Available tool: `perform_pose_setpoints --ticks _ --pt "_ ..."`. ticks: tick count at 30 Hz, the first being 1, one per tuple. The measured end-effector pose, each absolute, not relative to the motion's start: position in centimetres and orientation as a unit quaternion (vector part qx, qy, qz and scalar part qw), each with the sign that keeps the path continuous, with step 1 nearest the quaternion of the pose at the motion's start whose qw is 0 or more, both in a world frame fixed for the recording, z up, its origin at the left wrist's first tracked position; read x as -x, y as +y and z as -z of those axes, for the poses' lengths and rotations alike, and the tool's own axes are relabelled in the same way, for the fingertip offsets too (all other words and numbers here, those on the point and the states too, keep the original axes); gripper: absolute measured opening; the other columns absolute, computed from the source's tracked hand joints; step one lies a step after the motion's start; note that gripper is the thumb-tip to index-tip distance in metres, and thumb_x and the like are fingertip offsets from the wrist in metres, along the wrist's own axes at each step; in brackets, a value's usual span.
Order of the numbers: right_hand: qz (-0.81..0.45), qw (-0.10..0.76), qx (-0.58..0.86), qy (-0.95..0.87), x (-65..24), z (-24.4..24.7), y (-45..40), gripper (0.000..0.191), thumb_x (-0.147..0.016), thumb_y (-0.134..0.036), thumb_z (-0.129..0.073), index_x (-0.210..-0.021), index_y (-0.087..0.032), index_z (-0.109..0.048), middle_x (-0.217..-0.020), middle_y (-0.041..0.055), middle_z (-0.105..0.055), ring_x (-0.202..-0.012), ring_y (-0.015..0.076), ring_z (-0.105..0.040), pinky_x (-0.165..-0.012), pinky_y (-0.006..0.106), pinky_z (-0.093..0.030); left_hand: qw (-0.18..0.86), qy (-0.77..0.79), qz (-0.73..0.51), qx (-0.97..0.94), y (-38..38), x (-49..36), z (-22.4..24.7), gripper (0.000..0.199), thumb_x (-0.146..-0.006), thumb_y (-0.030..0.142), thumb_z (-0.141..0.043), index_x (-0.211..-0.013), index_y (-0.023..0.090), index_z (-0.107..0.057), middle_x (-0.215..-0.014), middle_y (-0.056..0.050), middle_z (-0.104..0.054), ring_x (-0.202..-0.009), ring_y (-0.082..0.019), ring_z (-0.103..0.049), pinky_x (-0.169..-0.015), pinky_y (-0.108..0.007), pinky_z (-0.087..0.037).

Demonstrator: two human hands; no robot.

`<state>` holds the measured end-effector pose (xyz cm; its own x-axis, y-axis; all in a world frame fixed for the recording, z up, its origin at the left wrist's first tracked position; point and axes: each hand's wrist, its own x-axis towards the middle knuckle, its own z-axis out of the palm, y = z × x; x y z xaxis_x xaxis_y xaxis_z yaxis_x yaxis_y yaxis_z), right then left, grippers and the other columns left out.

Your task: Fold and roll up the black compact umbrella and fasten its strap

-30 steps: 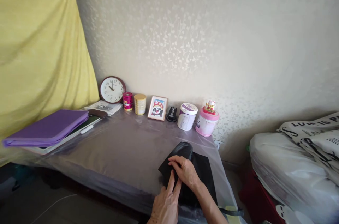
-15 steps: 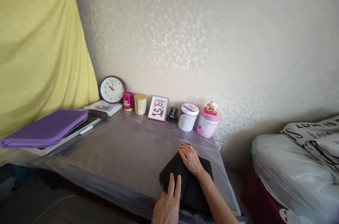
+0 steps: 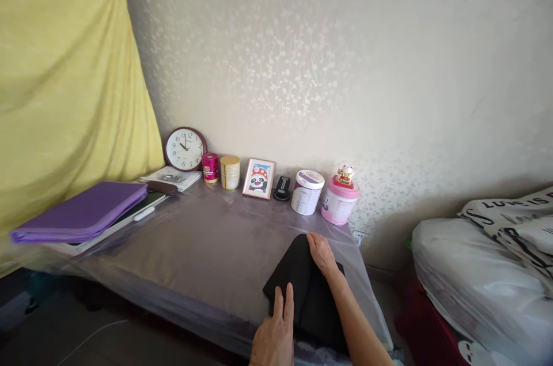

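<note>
A black sheet of fabric or paper, folded over in part, lies near the table's right front corner. My right hand has its fingers closed round the upper edge of a raised black flap. On the left part of the black piece, my left hand rests with two fingers stretched out and apart; its other fingers are hidden. Whether the black material is cloth or paper I cannot tell.
Along the wall stand a clock, a pink tin, a yellow-lidded jar, a picture frame and two tubs. A purple folder lies left on the plastic-covered table.
My right hand has moved slightly right and its fingers have closed on the black flap, whose upper edge now stands higher. My left hand has hardly moved.
</note>
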<state>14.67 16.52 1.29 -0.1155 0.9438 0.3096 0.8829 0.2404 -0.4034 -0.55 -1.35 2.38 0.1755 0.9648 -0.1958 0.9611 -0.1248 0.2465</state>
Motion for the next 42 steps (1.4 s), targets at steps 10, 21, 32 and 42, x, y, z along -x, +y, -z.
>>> perform_pose_setpoints --ticks 10,21,32,42 --pt "-0.052 0.384 0.670 -0.633 -21.6 0.9 8.5 0.038 -0.080 -0.045 -0.041 -0.100 -0.017 -0.059 -0.099 0.0105 -0.065 -0.096 0.0248 -0.060 -0.087 0.039 -0.045 0.133 0.654 -0.023 -0.744 -1.8 0.2 -2.7 0.078 -0.075 -0.004 -0.036 -0.140 0.022 -0.003 -0.145 -0.016 -0.023 -0.086 -0.019 -0.064 -0.067 -0.024 -0.049" --pt "-0.137 0.381 0.720 -0.563 -21.0 -0.3 4.0 0.045 -0.073 -0.054 -0.043 -0.096 -0.020 -0.063 -0.088 0.0094 -0.068 -0.083 0.0264 -0.064 -0.074 0.036 -0.046 0.122 0.650 -0.035 -0.749 -1.9 0.1 -2.2 0.083 -0.072 -0.004 -0.040 -0.141 0.018 -0.001 -0.145 -0.019 -0.022 -0.087 -0.020 -0.064 -0.071 -0.027 -0.050" --pt "-0.267 0.401 0.706 -0.518 -20.3 -2.2 3.3 0.050 -0.066 -0.059 -0.052 -0.092 -0.018 -0.064 -0.071 0.0048 -0.067 -0.069 0.0230 -0.064 -0.059 0.031 -0.048 0.119 0.647 -0.049 -0.752 -1.9 0.2 -1.7 0.086 -0.070 -0.004 -0.043 -0.141 0.019 0.000 -0.145 -0.020 -0.022 -0.085 -0.020 -0.064 -0.069 -0.027 -0.050" --pt "-0.452 0.436 0.642 -0.439 -19.6 -2.4 3.7 0.040 -0.064 -0.052 -0.061 -0.085 -0.019 -0.067 -0.060 0.0008 -0.064 -0.055 0.0183 -0.061 -0.045 0.025 -0.045 0.120 0.644 -0.044 -0.754 -2.0 0.3 -2.2 0.085 -0.071 -0.002 -0.044 -0.142 0.018 -0.001 -0.144 -0.020 -0.023 -0.085 -0.020 -0.064 -0.069 -0.028 -0.050"
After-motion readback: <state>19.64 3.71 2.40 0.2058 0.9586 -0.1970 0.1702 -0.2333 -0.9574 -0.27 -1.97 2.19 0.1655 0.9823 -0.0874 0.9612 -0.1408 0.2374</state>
